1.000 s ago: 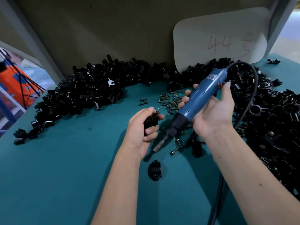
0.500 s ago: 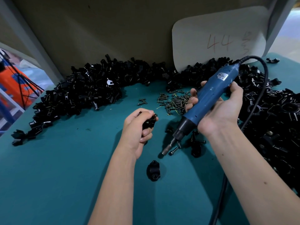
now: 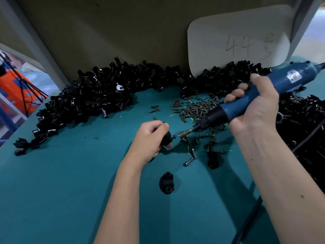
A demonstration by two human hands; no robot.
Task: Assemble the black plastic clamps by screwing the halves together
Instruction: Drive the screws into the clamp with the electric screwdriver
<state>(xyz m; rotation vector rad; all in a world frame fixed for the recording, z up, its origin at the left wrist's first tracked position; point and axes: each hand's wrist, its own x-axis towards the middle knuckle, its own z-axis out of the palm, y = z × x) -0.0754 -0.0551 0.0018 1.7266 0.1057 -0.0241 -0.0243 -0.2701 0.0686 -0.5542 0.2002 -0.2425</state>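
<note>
Teal table (image 3: 52, 199), brown board behind it, a pale card (image 3: 237, 37) marked "44" leaning on the board. Black parts lie heaped along the back: left pile (image 3: 84, 106), right pile (image 3: 302, 124). Screws (image 3: 195, 107) lie in a loose heap at centre, with strays nearer.

Left hand (image 3: 149, 138): fingers curled round a black clamp (image 3: 166, 138), held just above the table; a screw (image 3: 174, 137) sticks out of its right side. Forearm runs up from the bottom edge.

Right hand (image 3: 255, 110): wrapped round a blue driver (image 3: 246, 101), which slants down-left. Its bit (image 3: 184, 133) sits just beside the screw head; contact cannot be told.

A clamp half (image 3: 166, 182) lies alone near the left forearm. Another black piece (image 3: 212, 159) lies under the right wrist.
</note>
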